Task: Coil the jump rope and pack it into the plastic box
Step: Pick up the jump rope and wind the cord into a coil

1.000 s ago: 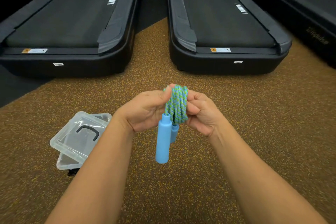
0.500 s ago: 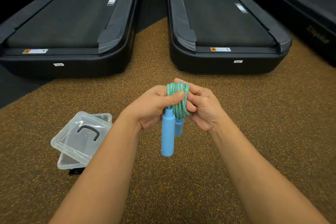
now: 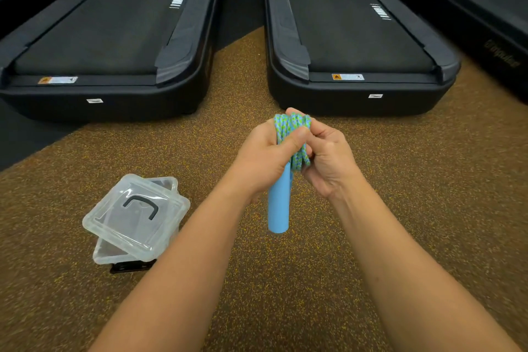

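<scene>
The jump rope (image 3: 291, 134) is a blue-green braided cord wound into a tight bundle, held up in front of me over the floor. My left hand (image 3: 265, 157) grips the bundle from the left, thumb pressed across the cord. My right hand (image 3: 328, 157) clasps it from the right. One light blue handle (image 3: 278, 206) hangs straight down below my left hand; a second handle is mostly hidden behind it. The clear plastic box (image 3: 111, 254) sits on the floor at lower left, its lid (image 3: 137, 211) with a black handle lying askew on top.
Speckled brown rubber flooring (image 3: 400, 180) lies all around. Two black treadmills stand ahead, one at the left (image 3: 108, 37) and one at the right (image 3: 354, 37), and a third machine (image 3: 485, 8) sits at the far right.
Both hands have lifted the bundle slightly and closed tighter around it. My left thumb now lies across the cord, and the handle hangs closer under my left hand.
</scene>
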